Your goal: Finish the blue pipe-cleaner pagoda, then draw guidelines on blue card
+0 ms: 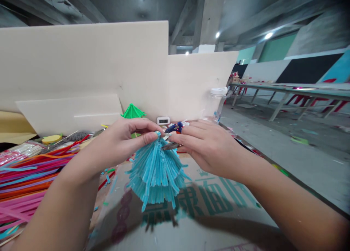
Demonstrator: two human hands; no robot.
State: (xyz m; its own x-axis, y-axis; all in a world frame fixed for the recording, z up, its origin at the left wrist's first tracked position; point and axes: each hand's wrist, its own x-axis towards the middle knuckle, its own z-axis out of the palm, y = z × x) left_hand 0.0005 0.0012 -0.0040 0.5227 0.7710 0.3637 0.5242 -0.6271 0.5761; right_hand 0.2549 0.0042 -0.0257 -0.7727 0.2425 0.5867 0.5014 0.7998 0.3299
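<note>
A layered light-blue cone of fuzzy pipe cleaners (157,174) hangs upright above the printed board, its strips fanning out downward. My left hand (133,134) is closed at its peak, pinching the tip between thumb and fingers. From the right, my right hand (209,145) is closed on a pointed metal tool (170,146), whose tip reaches the cone's upper side. Fingers hide most of that tool, so its exact kind is unclear. Just behind the hands lies a dark-blue tool (175,127), partly covered.
Colourful pipe cleaners (30,181) are heaped at left. A green cone (133,111), a small white digital timer (163,120) and a clear jar with a white lid (217,103) stand toward the back. White panels (90,68) rise behind them. The printed board (218,221) covers the front.
</note>
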